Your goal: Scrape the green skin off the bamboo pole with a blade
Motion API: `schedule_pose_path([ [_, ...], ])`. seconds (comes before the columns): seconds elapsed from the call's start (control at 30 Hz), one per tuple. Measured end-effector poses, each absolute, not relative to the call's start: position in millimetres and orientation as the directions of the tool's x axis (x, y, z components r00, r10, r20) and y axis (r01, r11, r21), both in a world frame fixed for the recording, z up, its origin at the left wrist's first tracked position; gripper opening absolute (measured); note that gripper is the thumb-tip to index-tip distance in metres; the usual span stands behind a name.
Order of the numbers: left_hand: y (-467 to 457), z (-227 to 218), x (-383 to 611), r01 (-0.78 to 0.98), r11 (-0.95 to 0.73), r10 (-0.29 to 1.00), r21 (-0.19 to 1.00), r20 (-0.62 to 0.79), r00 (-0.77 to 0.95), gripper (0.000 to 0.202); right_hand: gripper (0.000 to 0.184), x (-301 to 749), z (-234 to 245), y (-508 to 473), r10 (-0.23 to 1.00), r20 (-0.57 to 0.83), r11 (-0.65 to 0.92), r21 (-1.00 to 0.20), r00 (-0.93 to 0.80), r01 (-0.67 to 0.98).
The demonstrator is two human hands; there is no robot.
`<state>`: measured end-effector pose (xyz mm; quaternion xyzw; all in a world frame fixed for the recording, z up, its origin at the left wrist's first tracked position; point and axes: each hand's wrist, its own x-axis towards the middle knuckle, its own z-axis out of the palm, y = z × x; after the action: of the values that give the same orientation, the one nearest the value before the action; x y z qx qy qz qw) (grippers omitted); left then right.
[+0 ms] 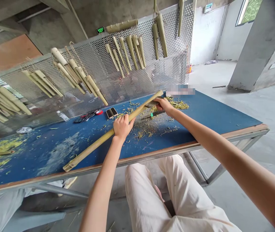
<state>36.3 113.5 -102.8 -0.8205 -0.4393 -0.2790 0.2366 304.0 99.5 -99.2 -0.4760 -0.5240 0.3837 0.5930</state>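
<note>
The left grip [123,127] is clenched around a bamboo pole [99,143] near its middle, and the right grip [164,106] is closed on a dark blade [150,103] that meets the pole near its upper end. The smooth, yellowish pole lies slanted across the blue bench [212,116], its lower end just inside the bench's wood-trimmed front edge [128,160] and its upper end near the back edge. A green-handled knife [157,113] lies just below the right grip, among curly shavings [147,132]. Farther left along the bench's back edge are a phone [111,112], a red tape roll [99,112] and a plastic bottle [62,116]. Behind that edge stands a perforated metal screen [128,77] hung with bamboo pieces [125,53].
</note>
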Motion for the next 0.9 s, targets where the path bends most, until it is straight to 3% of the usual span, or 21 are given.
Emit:
schedule_pose_path([
  [0.07,113.2,-103.2,36.8,0.855,-0.497,0.590,-0.149,0.664,0.459,0.045,0.041,305.3,-100.9,99.8,0.948,0.262,0.256,-0.965,0.181,0.052],
  [0.27,115.0,-104.7,33.6,0.861,-0.485,0.592,-0.152,0.668,0.451,0.044,0.046,287.9,-110.3,103.5,0.978,0.205,0.209,-0.970,-0.046,0.127],
  [0.47,115.8,-105.3,34.9,0.858,-0.491,0.573,-0.152,0.685,0.450,0.047,0.043,304.9,-105.5,104.5,0.957,0.234,0.227,-0.972,0.172,0.061],
  [0.67,114.4,-104.8,34.8,0.856,-0.493,0.570,-0.156,0.685,0.453,0.046,0.049,289.3,-109.8,101.6,0.963,0.191,0.214,-0.971,-0.188,0.108],
  [0.9,114.6,-104.8,36.0,0.857,-0.494,0.576,-0.149,0.682,0.451,0.046,0.043,303.1,-106.5,105.6,0.949,0.246,0.238,-0.969,0.195,0.064],
])
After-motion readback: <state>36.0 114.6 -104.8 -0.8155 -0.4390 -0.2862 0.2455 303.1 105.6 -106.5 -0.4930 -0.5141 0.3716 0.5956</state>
